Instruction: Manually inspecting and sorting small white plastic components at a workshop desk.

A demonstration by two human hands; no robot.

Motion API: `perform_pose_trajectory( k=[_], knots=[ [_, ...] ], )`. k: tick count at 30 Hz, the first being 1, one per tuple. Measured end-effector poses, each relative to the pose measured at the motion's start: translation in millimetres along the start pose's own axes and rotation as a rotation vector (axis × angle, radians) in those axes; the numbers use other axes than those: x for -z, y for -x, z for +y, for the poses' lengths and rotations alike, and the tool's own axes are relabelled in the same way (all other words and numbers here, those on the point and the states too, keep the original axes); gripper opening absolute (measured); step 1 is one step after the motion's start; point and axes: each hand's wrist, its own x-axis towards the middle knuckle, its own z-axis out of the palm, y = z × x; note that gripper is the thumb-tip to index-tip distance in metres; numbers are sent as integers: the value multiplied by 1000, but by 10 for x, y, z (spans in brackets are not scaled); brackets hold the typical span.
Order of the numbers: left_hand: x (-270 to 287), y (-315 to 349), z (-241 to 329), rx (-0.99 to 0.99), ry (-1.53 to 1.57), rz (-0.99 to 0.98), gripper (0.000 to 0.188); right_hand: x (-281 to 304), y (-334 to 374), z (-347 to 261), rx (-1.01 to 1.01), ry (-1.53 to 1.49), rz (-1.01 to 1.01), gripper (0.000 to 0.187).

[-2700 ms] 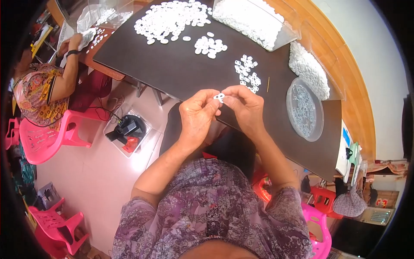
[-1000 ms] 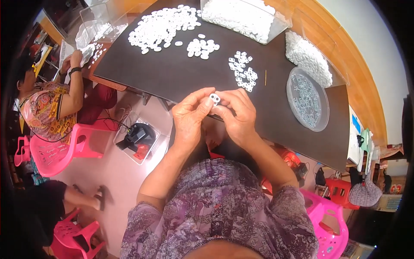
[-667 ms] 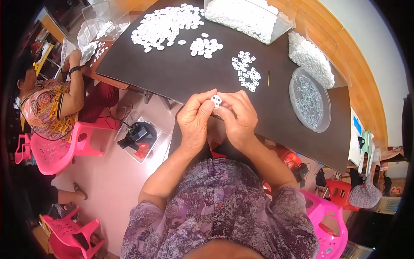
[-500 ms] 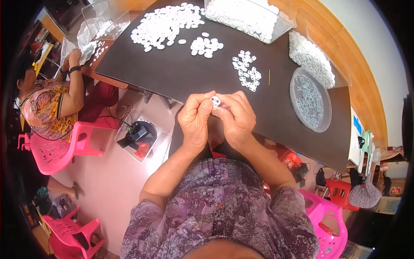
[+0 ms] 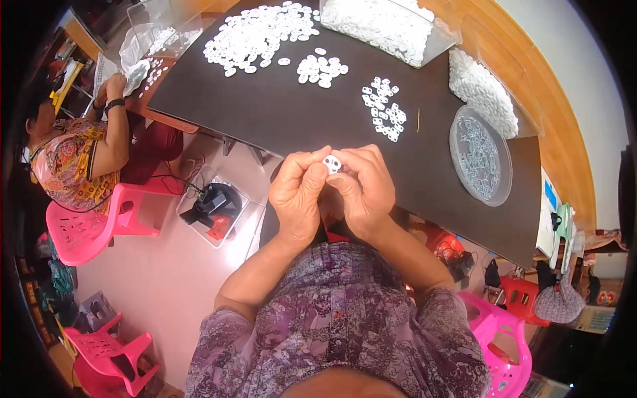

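Note:
Between the fingertips of both hands is a small white plastic piece (image 5: 332,164) with dark round holes. My left hand (image 5: 296,194) pinches it from the left with thumb and forefinger. From the other side my right hand (image 5: 363,191) grips it with thumb and curled fingers. Both hands are just in front of the table's near edge. Beyond them lie small white pieces with dark holes (image 5: 385,109) in a loose cluster. A small group of white oval pieces (image 5: 322,70) lies farther back, near a larger pile of white ovals (image 5: 259,36).
A round clear tray of screws (image 5: 479,156) stands on the right of the dark table (image 5: 292,113). Clear bins of white pieces (image 5: 378,30) line its far side. A thin yellowish stick (image 5: 418,121) lies near the tray. At left another person (image 5: 86,152) sits working.
The view has shifted slightly, so the table things appear a little to the right. Both hands still hold the white piece, which looks slightly turned.

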Motion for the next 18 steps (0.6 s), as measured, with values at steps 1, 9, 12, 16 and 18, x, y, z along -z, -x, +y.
perform_pose_trajectory(
  k=[1, 9, 12, 16, 18],
  knots=[
    [11, 9, 8, -23, -37, 1, 20, 3, -5, -18, -1, -3, -2, 30],
    [-41, 40, -43, -127, -129, 55, 19, -36, -6, -13, 115, 53, 0, 19],
    [-46, 42, -107, -128, -150, 90, 19, -74, -8, 52, 159, 68, 22, 27],
    [-39, 3, -176, -120, -237, 118, 19, -94, 6, 130, 157, 59, 21, 25],
    [-40, -13, -191, -130, -226, 111, 17, -87, -5, 129, 145, 58, 11, 23]
  ],
)
